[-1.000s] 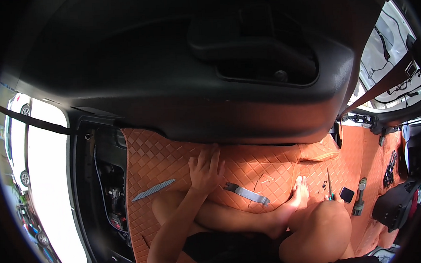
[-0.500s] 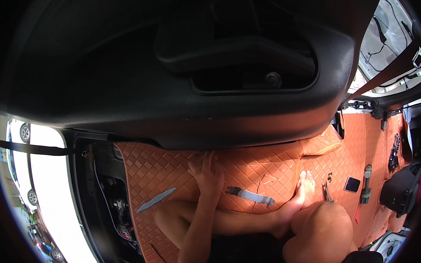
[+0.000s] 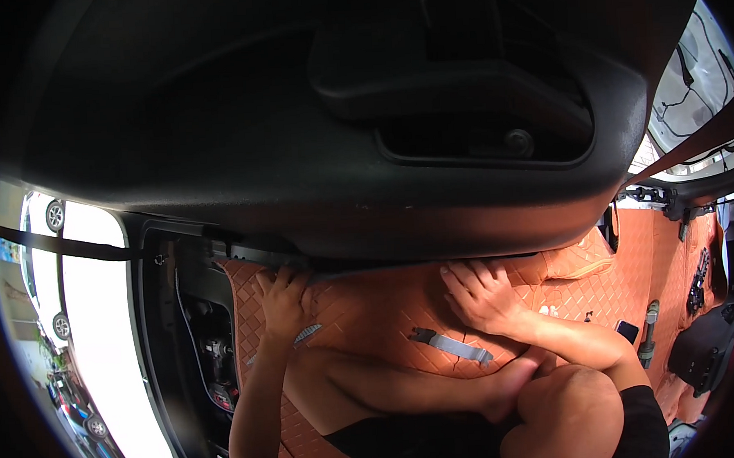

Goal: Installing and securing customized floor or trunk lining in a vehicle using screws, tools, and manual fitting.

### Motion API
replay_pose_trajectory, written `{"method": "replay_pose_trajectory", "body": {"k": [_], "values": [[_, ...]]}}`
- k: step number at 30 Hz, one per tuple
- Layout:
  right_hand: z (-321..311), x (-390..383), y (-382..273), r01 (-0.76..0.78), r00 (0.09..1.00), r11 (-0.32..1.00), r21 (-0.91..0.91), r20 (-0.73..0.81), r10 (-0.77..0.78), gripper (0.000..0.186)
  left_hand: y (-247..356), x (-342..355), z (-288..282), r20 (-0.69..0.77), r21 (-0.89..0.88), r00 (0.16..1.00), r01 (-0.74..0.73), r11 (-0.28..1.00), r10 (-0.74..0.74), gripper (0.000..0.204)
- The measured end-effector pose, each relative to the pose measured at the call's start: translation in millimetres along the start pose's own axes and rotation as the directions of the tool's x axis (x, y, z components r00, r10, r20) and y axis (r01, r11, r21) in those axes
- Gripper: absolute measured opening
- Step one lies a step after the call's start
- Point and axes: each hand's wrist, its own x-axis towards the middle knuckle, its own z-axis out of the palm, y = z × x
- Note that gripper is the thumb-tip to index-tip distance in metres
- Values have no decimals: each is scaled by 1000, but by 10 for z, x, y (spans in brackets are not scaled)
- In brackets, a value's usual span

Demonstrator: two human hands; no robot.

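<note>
An orange-brown quilted floor mat [image 3: 378, 306] lies under a black trim panel [image 3: 299, 175]. My left hand [image 3: 285, 303] rests on the mat's far edge at left, fingers apart and bent toward the panel. Further right, my right hand [image 3: 478, 296] lies on the same edge with its fingers spread. Fingertips of both hands sit close under the panel, partly in shadow. Between the hands, a dark gap shows along the mat's edge. A grey strap with a dark buckle [image 3: 452, 346] lies on the mat between my legs and the panel.
A grey patterned strip [image 3: 308, 333] lies partly behind my left wrist. At right are a phone [image 3: 627, 331], a green cylindrical tool [image 3: 650, 331] and a black case [image 3: 704, 349]. An open sill recess [image 3: 208, 342] holding a tool runs along the left.
My left hand has moved left along the mat's edge. My right hand has come into view and onto the mat. A dark gap has appeared between mat and panel.
</note>
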Motion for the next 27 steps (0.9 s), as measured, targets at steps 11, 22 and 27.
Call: {"method": "replay_pose_trajectory", "body": {"k": [11,22,27], "values": [[606,237,-203,43,993,992,-121,-107,-56,40,87,4,374,-111,143,991,93,985,-77,28],[704,186,-424,-26,996,973,-230,-94,4,54,168,77,757,-292,-26,890,359,933,-351,34],[669,223,-427,28,998,948,-318,63,-8,52,506,-104,708,-95,38,991,-88,995,91,53]]}}
